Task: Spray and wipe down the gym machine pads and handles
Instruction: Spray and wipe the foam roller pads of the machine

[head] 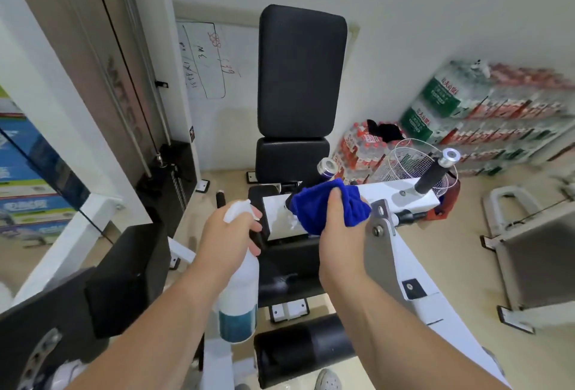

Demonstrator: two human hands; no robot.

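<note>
Forearms: both reached in from the bottom edge, bare, toward the machine.
Left hand [231, 231]: was wrapped around the neck of the bottle, fingers closed at the trigger, a firm full grip.
Bottle [239, 302]: white spray bottle, hung nearly upright below the left hand, with blue-green liquid in its lower part; its white nozzle showed above the knuckles, pointing toward the seat.
Right hand [339, 227]: was clenched on the cloth, thumb on top, fingers hidden beneath the fabric.
Cloth [326, 206]: blue, bunched, pressed over the machine's near handle, so that handle was mostly covered; only a chrome end cap showed just beyond it.
Far handle [434, 173]: black grip with chrome cap, stood tilted on the white arm, uncovered, to the right of the cloth.
White arm [401, 193]: ran across the machine under the cloth and right hand.
Back pad [300, 72]: black, upright, behind the hands, well apart from the cloth.
Seat pad [291, 156]: black, below the back pad, partly hidden by the cloth.
Roller pad [301, 349]: black, low between the forearms.
Water packs [485, 115]: stacked against the right wall.
Whiteboard [205, 59]: leaned behind the machine with marker writing.
Weight stack [174, 178]: stood left of the seat.
</note>
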